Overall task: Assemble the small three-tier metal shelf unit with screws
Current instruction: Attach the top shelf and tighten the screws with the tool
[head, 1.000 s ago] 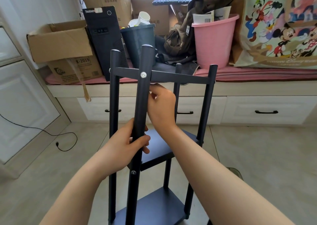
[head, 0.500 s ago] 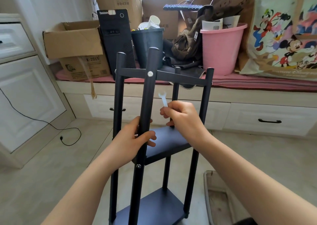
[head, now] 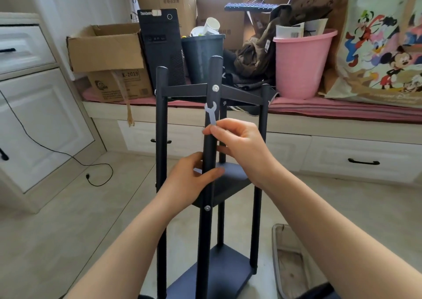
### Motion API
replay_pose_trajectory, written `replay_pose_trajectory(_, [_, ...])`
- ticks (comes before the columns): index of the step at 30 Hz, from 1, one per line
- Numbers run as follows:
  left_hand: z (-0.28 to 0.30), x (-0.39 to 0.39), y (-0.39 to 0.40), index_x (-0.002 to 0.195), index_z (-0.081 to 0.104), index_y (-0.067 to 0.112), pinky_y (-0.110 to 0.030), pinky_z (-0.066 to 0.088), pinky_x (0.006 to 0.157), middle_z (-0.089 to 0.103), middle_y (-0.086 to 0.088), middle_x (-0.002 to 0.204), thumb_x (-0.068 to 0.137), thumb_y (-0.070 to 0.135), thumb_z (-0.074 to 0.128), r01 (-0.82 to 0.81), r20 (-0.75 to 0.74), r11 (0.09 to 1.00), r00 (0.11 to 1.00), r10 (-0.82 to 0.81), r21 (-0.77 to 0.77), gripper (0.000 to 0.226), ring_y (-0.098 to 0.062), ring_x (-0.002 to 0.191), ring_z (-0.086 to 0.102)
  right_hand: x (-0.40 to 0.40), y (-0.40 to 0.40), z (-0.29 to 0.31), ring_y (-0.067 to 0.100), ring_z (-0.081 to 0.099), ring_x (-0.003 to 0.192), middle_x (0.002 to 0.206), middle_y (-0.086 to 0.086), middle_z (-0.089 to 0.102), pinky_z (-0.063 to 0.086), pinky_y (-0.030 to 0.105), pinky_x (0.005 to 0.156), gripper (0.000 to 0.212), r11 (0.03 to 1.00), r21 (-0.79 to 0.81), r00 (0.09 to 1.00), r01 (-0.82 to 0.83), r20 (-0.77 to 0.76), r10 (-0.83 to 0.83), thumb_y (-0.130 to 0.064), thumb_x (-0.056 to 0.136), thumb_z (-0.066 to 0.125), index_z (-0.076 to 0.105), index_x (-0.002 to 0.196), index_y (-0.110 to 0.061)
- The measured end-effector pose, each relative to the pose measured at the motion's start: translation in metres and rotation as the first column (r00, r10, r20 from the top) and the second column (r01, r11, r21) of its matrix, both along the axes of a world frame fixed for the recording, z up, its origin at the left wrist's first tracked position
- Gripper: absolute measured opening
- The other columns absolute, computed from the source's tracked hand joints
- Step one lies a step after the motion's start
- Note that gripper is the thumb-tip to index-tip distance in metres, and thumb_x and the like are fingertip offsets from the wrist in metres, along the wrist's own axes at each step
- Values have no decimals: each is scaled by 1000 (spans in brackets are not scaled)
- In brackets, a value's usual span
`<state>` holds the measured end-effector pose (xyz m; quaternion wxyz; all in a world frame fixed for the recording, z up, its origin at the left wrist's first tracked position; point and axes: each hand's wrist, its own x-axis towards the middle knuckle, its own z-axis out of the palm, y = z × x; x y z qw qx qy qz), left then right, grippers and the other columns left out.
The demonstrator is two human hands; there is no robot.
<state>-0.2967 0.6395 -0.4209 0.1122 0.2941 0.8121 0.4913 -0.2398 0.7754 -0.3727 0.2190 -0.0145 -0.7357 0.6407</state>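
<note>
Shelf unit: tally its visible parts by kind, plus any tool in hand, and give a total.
Posts: 4
Shelf tiers: 3
Screw heads facing the camera on the front post: 2
Wrenches, pinched in the right hand: 1
Total: 10

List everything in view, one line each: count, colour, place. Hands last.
shelf unit: 1, black, upright on floor, centre
screws: 2 seen, silver, front post
wrench: 1, silver, below top screw
cardboard box: 1 open, brown, bench left
computer tower: 1, black, bench
bin: 1, dark, behind shelf
bucket: 1, pink, bench
keyboard: 1, dark, atop boxes
cartoon bag: 1, multicoloured, right
cable: 1, black, floor left
left hand: grips front post
right hand: pinches wrench
</note>
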Motion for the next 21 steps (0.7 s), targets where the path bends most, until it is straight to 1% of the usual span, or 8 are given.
replay_pose_trajectory(2, [-1,-2,-5,110,59,36,-32,61,78,66,19,97,85,42,75,-67,-36,997,997,65,-41,30,-7,82,71,-4,1,-2,20,67,105,104,8,71,58,42,90,18,1000,-23,1000,1,-4,-2,-14,98,58,73,90,-18])
replay_pose_trajectory(4, [-4,-4,-11,102,58,34,-34,62,75,66,14,92,81,39,81,-173,-55,984,984,171,-40,31,-8,79,69,-9,2,-3,20,66,106,104,7,71,59,44,88,17,999,-42,1000,14,-11,-14,-15,97,58,74,91,-19])
replay_pose_trajectory(7, [-14,-2,-19,92,57,27,-41,60,79,64,1,90,78,32,85,-281,2,958,959,282,-62,33,-17,82,66,-15,6,-6,21,66,105,103,5,71,58,46,89,16,997,-69,999,36,-17,-38,-16,97,60,74,91,-21])
replay_pose_trajectory(9, [-24,5,-22,94,53,26,-40,58,76,63,-3,91,76,33,86,-304,41,947,950,309,-100,38,-19,82,64,-18,8,-6,18,68,102,102,4,73,59,45,88,16,994,-92,998,58,-21,-60,-17,96,61,75,91,-23])
replay_pose_trajectory(14, [-56,32,-17,92,38,32,-18,41,57,60,4,95,78,45,83,-258,99,945,954,282,-199,49,-9,80,61,-25,12,-7,25,68,100,94,5,74,57,52,89,12,979,-145,988,144,-31,-150,-18,93,66,77,91,-20])
replay_pose_trajectory(17, [-74,48,-8,99,40,32,-12,44,57,60,12,100,85,47,76,-171,161,965,966,204,-200,42,-2,86,62,-28,13,-9,19,69,97,91,-1,75,56,49,91,11,972,-152,982,179,-36,-186,-20,92,67,77,96,-16])
replay_pose_trajectory(19, [-82,59,0,107,45,31,-6,45,59,61,14,101,90,42,72,-116,230,984,962,144,-132,33,0,89,63,-29,14,-10,16,69,96,90,-4,75,57,48,90,12,970,-145,978,197,-35,-204,-21,92,68,77,97,-17])
replay_pose_trajectory(21, [-88,66,9,106,51,30,-8,48,67,66,10,99,95,35,67,-112,263,993,957,120,-46,19,-4,90,66,-28,15,-11,16,69,97,92,-4,75,57,47,90,12,969,-142,977,202,-36,-209,-22,93,67,77,98,-18])
